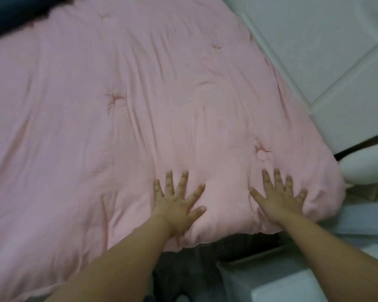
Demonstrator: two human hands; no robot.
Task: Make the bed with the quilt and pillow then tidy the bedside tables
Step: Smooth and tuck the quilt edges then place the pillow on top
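So the big puffy pink tufted quilt (122, 118) pretty much fills the whole view, spread flat over the bed with a bunch of soft wrinkles and a few stitched dimples in it. Its near right corner is rounded off and bunched up a bit, hanging just over the bed edge. Up the right side there's a white padded headboard (327, 51) made of big square panels, running right along the quilt's edge. Down in the bottom right corner sits a white boxy table (277, 280), just beside the bed. The person's left hand (179, 203) is flat on the quilt near that corner, fingers straight and fanned wide, gripping nothing. The right hand (277, 197) is the same deal, palm down, fingers splayed, pressing the quilt just beside the corner.
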